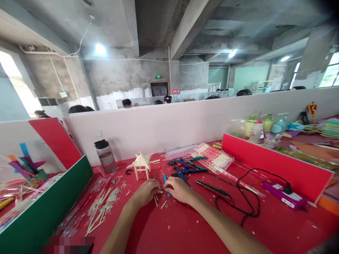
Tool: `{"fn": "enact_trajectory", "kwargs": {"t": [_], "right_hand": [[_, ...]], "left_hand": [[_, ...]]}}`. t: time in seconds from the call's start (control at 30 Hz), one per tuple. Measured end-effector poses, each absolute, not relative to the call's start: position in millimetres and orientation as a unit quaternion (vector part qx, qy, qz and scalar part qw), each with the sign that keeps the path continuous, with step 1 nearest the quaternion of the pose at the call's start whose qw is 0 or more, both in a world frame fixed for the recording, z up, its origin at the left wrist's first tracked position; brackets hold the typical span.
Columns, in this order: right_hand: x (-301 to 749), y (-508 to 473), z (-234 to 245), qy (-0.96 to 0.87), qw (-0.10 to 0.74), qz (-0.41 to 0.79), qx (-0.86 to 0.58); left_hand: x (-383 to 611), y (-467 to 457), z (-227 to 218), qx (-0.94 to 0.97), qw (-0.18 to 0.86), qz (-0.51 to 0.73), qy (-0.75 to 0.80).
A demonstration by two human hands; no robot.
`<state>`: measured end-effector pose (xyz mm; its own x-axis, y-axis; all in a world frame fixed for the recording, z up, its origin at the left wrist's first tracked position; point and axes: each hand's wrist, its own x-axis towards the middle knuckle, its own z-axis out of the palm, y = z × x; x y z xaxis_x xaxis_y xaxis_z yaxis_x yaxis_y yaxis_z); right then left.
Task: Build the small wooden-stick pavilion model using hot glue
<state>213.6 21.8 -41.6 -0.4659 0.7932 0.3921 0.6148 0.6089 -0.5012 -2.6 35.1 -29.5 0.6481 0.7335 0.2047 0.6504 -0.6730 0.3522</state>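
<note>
My left hand (147,192) is closed, with the fingertips pinched at a short wooden stick (160,191) that pokes out beside them. My right hand (179,189) is curled close by, thumb and fingers together. Parts of a slim blue object (165,178) show above and below its fingertips; whether they grip it or something smaller is hidden. Just beyond my left hand stands a small pavilion model (142,163) made of wooden sticks, upright on thin legs. Several short stick pieces (163,204) lie loose in front of my fingers on the red tabletop (169,233).
Blue-handled pliers or cutters (182,171) lie beyond my right hand, beside a black hot-looking tool (213,188) and cord. A purple power strip (284,194) is right, bundled sticks (212,157) behind. Left are loose sticks (99,217), a water bottle (105,157) and a green divider (50,197).
</note>
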Motion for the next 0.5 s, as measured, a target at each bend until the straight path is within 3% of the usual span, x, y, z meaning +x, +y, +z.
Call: {"fn": "enact_trajectory", "kwargs": {"t": [0.23, 0.5], "right_hand": [[209.6, 19.0, -41.3, -0.836, 0.318, 0.155, -0.419], [203.4, 12.8, -30.3, -0.814, 0.404, 0.157, -0.387]], "left_hand": [[-3.6, 35.2, -27.9, 0.901, 0.112, 0.175, 0.381], [-0.6, 24.8, 0.1, 0.887, 0.11, 0.241, 0.378]]}}
